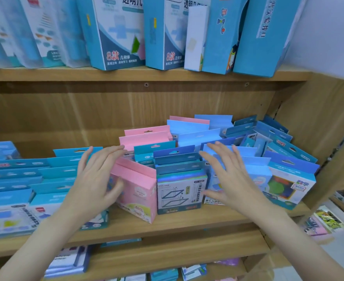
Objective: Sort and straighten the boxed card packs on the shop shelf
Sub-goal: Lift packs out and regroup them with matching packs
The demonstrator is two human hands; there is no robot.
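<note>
Boxed card packs stand in rows on the middle wooden shelf (167, 222). A pink pack (140, 191) leans at the front, with more pink packs (144, 136) behind it. A holographic blue pack (179, 191) stands in the middle. Light blue packs (254, 173) and a colourful-front pack (288, 183) lean crookedly at the right. My left hand (95, 175) has straight fingers against the left side of the pink pack row. My right hand (227, 173) is spread flat, fingers straight, over the light blue packs right of the holographic pack.
Teal packs (25, 179) fill the shelf's left part in tidy rows. Tall blue and white boxes (118, 33) stand on the upper shelf (86, 75). The shelf's right wall (329, 138) is close to the leaning packs. Lower shelves hold more stationery (69, 260).
</note>
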